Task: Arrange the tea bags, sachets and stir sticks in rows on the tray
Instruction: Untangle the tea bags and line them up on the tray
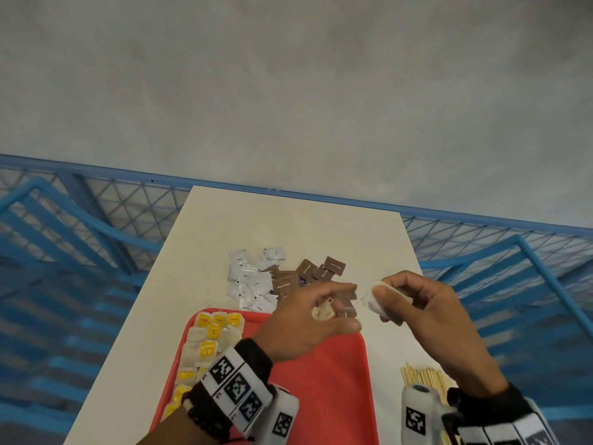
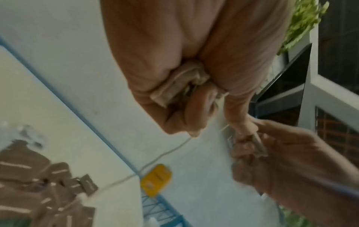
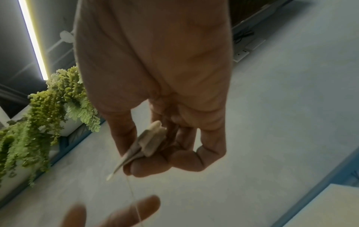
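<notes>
Above the far right corner of the red tray [image 1: 324, 390], my left hand [image 1: 333, 308] grips a beige tea bag [image 1: 322, 312] between curled fingers. In the left wrist view its string runs down to a dangling yellow tag [image 2: 156, 179]. Just to the right, my right hand [image 1: 383, 298] pinches a second tea bag [image 1: 377, 303] between thumb and fingers, and a thin string hangs from that bag [image 3: 148, 142]. Several tea bags with yellow tags [image 1: 208, 342] lie along the tray's left side. White sachets [image 1: 250, 281] and brown sachets [image 1: 308, 274] lie loose on the table beyond the tray. Stir sticks [image 1: 423, 380] lie to its right.
The white table [image 1: 288, 220] is narrow, with blue mesh fencing [image 1: 96, 213] on both sides and behind. The tray's middle and right part is bare red. Black wrist straps with marker tags sit on both forearms.
</notes>
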Action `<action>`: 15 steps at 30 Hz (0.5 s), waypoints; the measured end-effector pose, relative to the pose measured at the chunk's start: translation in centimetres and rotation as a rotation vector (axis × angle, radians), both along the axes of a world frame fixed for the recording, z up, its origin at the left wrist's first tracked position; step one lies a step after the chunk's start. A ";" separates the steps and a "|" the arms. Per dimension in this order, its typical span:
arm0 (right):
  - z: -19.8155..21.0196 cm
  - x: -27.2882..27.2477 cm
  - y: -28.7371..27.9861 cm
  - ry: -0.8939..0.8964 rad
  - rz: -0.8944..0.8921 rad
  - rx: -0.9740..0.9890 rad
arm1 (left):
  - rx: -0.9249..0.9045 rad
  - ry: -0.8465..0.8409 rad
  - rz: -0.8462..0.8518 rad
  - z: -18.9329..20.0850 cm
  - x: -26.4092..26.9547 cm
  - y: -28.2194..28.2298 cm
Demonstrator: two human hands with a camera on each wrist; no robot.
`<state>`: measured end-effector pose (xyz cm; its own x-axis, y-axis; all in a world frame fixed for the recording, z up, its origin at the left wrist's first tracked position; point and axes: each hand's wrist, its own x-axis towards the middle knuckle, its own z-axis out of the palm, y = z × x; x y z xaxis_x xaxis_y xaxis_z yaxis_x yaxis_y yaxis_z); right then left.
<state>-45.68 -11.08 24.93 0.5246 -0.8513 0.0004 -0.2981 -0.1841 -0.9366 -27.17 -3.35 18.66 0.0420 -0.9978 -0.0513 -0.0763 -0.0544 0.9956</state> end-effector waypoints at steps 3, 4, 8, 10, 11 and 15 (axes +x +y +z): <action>-0.7 0.9 0.8 -0.187 -0.082 0.046 | -0.062 0.059 0.060 1.5 -0.5 -0.2; -1.1 1.3 1.2 -0.244 -0.118 0.072 | -0.097 0.060 0.100 1.9 -0.4 0.0; -2.9 3.0 2.9 -0.412 -0.189 0.208 | -0.148 0.048 0.187 3.3 0.2 0.7; -3.3 3.5 3.3 -0.454 -0.173 0.249 | -0.177 -0.076 0.191 4.1 0.9 1.0; -3.4 3.6 3.4 -0.448 -0.153 0.238 | -0.199 -0.165 0.186 4.2 1.5 1.2; -3.2 3.4 3.0 -0.227 -0.064 -0.087 | -0.241 -0.386 0.149 5.0 3.0 1.7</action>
<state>-42.32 -8.04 21.70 0.4479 -0.8744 0.1864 -0.0957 -0.2541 -0.9624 -24.17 -1.63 23.63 0.1556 -0.9610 0.2287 -0.4518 0.1366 0.8816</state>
